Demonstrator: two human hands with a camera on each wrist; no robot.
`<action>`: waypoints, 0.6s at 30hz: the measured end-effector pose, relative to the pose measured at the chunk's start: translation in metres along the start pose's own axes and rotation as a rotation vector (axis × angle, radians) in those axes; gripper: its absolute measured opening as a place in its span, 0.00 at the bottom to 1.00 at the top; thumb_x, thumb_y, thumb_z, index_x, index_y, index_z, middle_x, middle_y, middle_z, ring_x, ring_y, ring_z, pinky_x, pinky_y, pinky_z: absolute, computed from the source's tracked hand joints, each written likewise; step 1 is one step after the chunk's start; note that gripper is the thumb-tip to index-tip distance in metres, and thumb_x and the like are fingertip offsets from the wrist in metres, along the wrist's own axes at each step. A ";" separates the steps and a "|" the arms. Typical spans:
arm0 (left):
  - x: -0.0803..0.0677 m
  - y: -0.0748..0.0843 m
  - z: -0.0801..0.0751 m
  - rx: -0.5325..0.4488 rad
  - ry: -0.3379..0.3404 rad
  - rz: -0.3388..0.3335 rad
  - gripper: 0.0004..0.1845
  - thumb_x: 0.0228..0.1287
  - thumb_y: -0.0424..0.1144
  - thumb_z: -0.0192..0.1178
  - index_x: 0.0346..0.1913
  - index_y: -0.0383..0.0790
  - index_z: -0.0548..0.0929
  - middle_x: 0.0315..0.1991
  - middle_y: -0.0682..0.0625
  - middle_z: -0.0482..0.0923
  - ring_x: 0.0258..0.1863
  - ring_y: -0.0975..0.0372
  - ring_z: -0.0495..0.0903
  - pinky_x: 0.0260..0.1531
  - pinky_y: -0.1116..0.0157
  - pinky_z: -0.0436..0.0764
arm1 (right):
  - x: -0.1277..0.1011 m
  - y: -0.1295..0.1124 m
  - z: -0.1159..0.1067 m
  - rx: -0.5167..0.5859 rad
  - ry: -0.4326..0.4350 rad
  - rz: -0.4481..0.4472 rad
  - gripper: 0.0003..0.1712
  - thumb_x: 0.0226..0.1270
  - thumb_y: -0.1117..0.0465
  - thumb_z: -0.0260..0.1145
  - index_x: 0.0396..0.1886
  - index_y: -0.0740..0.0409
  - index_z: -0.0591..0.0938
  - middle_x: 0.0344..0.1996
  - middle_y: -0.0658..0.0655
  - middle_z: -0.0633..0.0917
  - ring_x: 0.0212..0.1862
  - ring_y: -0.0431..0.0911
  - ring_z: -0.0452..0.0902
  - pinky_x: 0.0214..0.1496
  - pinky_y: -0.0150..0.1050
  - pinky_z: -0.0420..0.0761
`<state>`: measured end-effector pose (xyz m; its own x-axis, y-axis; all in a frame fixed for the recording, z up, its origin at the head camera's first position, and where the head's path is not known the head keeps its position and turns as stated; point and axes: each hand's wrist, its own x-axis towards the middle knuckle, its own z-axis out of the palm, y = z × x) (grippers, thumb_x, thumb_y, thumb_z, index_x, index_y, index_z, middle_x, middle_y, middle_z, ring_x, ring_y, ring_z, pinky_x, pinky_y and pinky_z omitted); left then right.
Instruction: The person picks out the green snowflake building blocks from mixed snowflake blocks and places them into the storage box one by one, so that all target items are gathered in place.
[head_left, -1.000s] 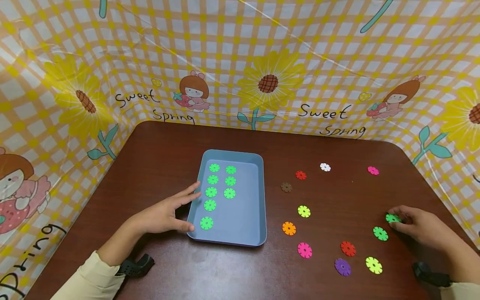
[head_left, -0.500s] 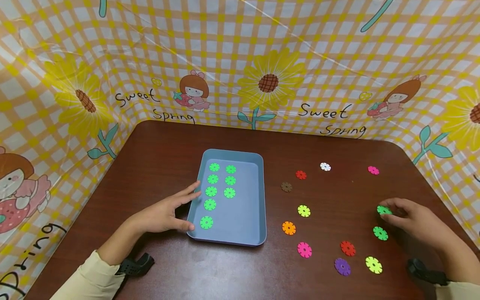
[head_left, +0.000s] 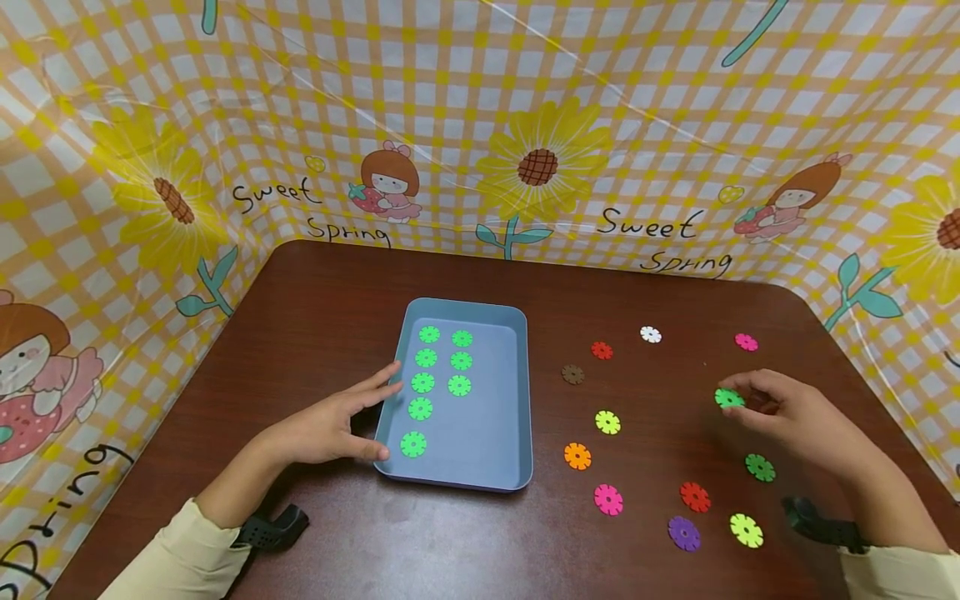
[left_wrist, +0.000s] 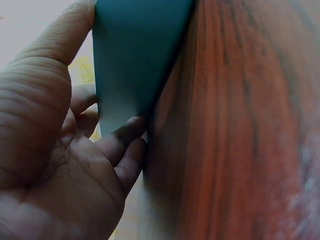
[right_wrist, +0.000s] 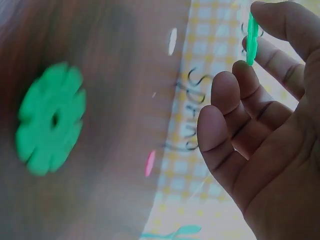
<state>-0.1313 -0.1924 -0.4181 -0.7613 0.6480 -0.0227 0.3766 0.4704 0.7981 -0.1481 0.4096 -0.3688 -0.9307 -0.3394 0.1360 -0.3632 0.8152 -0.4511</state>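
My right hand (head_left: 802, 421) pinches a green notched plastic disc (head_left: 727, 398) between thumb and fingers, above the right side of the table. In the right wrist view that held disc (right_wrist: 252, 42) shows edge-on at the thumb tip. Another green disc (head_left: 760, 467) lies on the table below the hand. My left hand (head_left: 318, 429) rests against the left side of a blue-grey tray (head_left: 495, 442), fingers spread, with fingertips and thumb at its rim. Seen from the left wrist, lower fingers touch the outer tray wall (left_wrist: 135, 55). Inside the tray, green discs (head_left: 423, 383) form two columns on the left.
Right of the tray lie loose discs: brown (head_left: 573, 374), red (head_left: 602, 350), white (head_left: 650, 334), pink (head_left: 746, 342), yellow (head_left: 608, 422), orange (head_left: 577, 456) and purple (head_left: 684, 533), among others. A checked cloth (head_left: 450, 100) walls the table's back and sides.
My right hand has lifted the green disc and carried it leftward and farther back, away from the other green disc on the table. The left hand and tray stay put.
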 end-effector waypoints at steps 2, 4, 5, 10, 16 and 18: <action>0.000 0.000 0.000 0.000 -0.001 0.002 0.49 0.61 0.47 0.71 0.78 0.36 0.56 0.81 0.51 0.38 0.77 0.51 0.43 0.67 0.40 0.55 | 0.005 -0.009 0.001 0.001 -0.004 -0.009 0.17 0.64 0.63 0.73 0.52 0.50 0.83 0.42 0.48 0.82 0.37 0.35 0.72 0.37 0.25 0.72; 0.000 -0.001 0.000 -0.001 -0.002 0.002 0.49 0.61 0.47 0.71 0.78 0.36 0.56 0.81 0.52 0.38 0.77 0.51 0.43 0.67 0.40 0.55 | 0.010 -0.017 0.003 0.001 -0.013 -0.020 0.16 0.64 0.61 0.73 0.51 0.49 0.83 0.41 0.48 0.81 0.37 0.36 0.71 0.37 0.27 0.73; 0.000 -0.001 0.000 -0.002 -0.003 0.002 0.49 0.61 0.48 0.71 0.78 0.36 0.56 0.81 0.52 0.38 0.77 0.51 0.43 0.67 0.40 0.55 | 0.013 -0.021 0.004 0.002 -0.016 -0.029 0.16 0.64 0.61 0.73 0.51 0.49 0.83 0.41 0.47 0.81 0.37 0.37 0.71 0.37 0.27 0.73; 0.000 0.000 -0.001 -0.004 0.005 0.004 0.49 0.60 0.48 0.72 0.78 0.36 0.56 0.81 0.52 0.38 0.77 0.51 0.43 0.67 0.41 0.55 | 0.026 -0.039 0.010 -0.001 -0.024 -0.080 0.15 0.64 0.60 0.73 0.50 0.48 0.82 0.36 0.46 0.78 0.36 0.38 0.69 0.36 0.30 0.73; 0.000 0.000 -0.001 -0.001 0.003 0.000 0.49 0.61 0.47 0.71 0.78 0.36 0.56 0.81 0.53 0.38 0.77 0.51 0.43 0.67 0.40 0.55 | 0.042 -0.054 0.020 0.002 -0.015 -0.182 0.16 0.62 0.63 0.74 0.48 0.48 0.83 0.33 0.44 0.76 0.36 0.40 0.70 0.38 0.33 0.75; 0.000 0.000 0.000 -0.005 0.002 -0.001 0.49 0.61 0.47 0.72 0.78 0.36 0.56 0.81 0.53 0.38 0.77 0.51 0.43 0.67 0.40 0.55 | 0.047 -0.060 0.023 0.002 -0.020 -0.201 0.16 0.62 0.62 0.74 0.48 0.48 0.83 0.33 0.43 0.76 0.36 0.40 0.70 0.38 0.34 0.75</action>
<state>-0.1312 -0.1925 -0.4175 -0.7626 0.6464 -0.0226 0.3729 0.4680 0.8012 -0.1687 0.3344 -0.3554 -0.8385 -0.5045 0.2058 -0.5414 0.7290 -0.4188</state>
